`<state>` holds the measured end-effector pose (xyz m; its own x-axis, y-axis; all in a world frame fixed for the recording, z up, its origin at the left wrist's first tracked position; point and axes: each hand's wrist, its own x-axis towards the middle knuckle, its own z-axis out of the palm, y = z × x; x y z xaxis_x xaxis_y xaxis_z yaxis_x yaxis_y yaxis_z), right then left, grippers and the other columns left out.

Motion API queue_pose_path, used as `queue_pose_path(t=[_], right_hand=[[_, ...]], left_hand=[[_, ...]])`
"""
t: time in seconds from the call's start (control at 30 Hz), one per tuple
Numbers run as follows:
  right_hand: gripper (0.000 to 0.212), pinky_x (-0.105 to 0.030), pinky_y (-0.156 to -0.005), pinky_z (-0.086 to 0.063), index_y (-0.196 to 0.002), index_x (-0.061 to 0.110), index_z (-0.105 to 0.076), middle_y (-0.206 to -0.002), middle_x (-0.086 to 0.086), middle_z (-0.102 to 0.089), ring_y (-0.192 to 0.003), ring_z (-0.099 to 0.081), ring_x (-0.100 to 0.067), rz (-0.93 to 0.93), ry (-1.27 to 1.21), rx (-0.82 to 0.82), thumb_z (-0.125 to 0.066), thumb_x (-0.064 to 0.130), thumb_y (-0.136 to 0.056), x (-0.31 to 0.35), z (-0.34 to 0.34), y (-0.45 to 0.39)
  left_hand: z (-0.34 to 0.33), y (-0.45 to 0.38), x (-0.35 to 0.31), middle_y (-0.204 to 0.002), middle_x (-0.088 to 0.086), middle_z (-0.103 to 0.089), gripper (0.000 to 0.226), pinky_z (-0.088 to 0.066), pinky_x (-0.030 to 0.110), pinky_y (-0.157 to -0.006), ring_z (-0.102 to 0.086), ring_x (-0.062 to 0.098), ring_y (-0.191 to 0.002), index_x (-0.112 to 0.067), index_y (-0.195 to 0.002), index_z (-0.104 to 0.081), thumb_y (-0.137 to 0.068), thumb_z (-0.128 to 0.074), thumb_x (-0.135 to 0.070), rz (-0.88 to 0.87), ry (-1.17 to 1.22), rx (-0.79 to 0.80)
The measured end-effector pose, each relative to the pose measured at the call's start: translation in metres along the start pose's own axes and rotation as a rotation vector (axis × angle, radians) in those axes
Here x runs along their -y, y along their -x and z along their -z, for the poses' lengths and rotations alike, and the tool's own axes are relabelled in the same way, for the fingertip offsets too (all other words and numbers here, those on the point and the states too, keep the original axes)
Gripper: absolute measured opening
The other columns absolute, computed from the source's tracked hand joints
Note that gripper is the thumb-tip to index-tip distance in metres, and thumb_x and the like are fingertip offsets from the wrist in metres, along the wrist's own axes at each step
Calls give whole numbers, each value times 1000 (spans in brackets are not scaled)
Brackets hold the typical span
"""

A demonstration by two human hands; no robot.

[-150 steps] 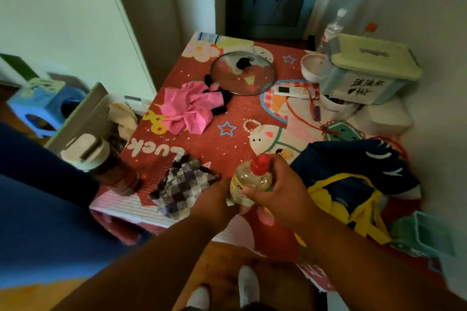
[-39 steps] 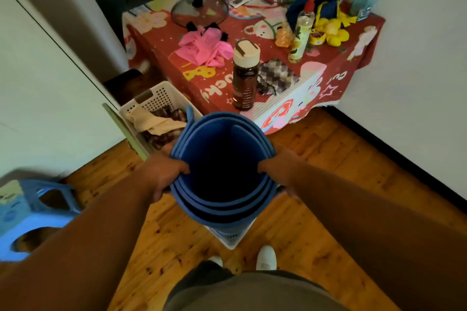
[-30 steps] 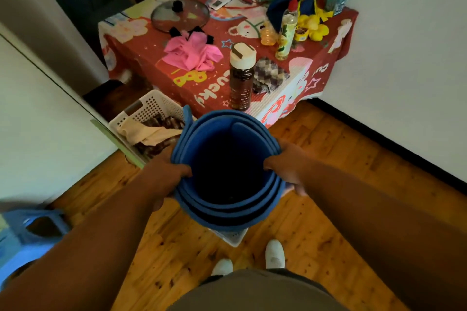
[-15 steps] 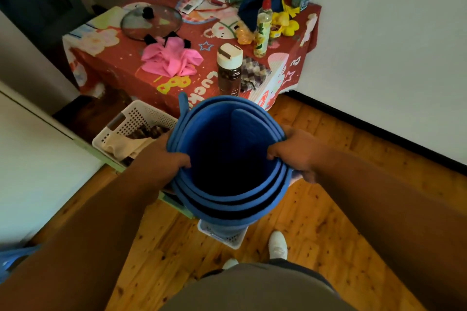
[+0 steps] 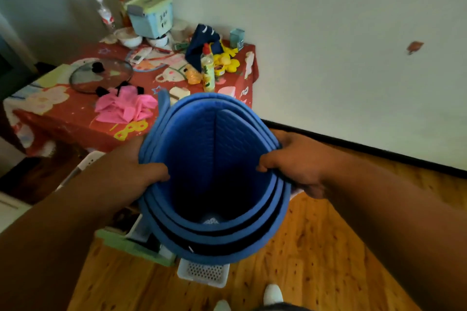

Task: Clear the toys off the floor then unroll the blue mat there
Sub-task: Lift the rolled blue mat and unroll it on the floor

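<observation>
The person stands over the wooden floor (image 5: 303, 247) with the blue mat (image 5: 214, 177) held upright in front of them, so I look straight down its open end. It is a loose coil of several layers, with the outer flap standing free at about 11 o'clock.

The left hand (image 5: 131, 171) pinches the rim at 9 o'clock, thumb hooked inside and fingers outside. The right hand (image 5: 298, 164) does the same at 3 o'clock. Both hands are closed on the mat's edge. I take this two-sided pinch to be what keeps the springy coil from opening before it is over the right patch of floor.

The lower end of the roll hangs at or just above a white basket (image 5: 203, 272) at 6 o'clock; I cannot tell whether it touches. A green-edged tray or bin (image 5: 131, 247) sits just beside it at 7 o'clock, partly hidden by the left arm.

The desk (image 5: 63, 118), under a red cartoon cloth, stands at 11 o'clock. Its load includes a yellow toy (image 5: 226, 62), a red-capped bottle (image 5: 207, 68), a pink cloth (image 5: 125, 106) and a glass lid (image 5: 101, 74). The floor at 4 o'clock, along the wall, looks bare, so my guess is that the clearing is done and the mat needs laying down there.
</observation>
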<state>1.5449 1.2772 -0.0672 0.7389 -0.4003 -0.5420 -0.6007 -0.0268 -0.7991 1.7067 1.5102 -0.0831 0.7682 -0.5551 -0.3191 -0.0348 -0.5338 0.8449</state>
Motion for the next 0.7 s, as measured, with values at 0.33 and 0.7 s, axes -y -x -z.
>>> queue_pose_path(t=[0.33,0.7], right_hand=[[40,-34,-48,-54,-106,32,-62,-88,-22,-72,-60,-70,-30,45,-102,-190,-62,2,-80,-50,94,88],[37,-44,-55,-59,-92,32,-68,-84,-17,-74,-71,-72,-38,132,-262,-471,-62,3,-70,-190,260,185]], left_hand=[[-96,28,-95,-80,-1,-73,45,-59,50,-70,-70,22,-73,-43,-93,-63,-47,-67,-41,-209,-184,113],[-307,63,-196,-73,-4,-72,45,-58,40,-56,-70,13,-60,-47,-96,-61,-51,-64,-43,-400,-309,273]])
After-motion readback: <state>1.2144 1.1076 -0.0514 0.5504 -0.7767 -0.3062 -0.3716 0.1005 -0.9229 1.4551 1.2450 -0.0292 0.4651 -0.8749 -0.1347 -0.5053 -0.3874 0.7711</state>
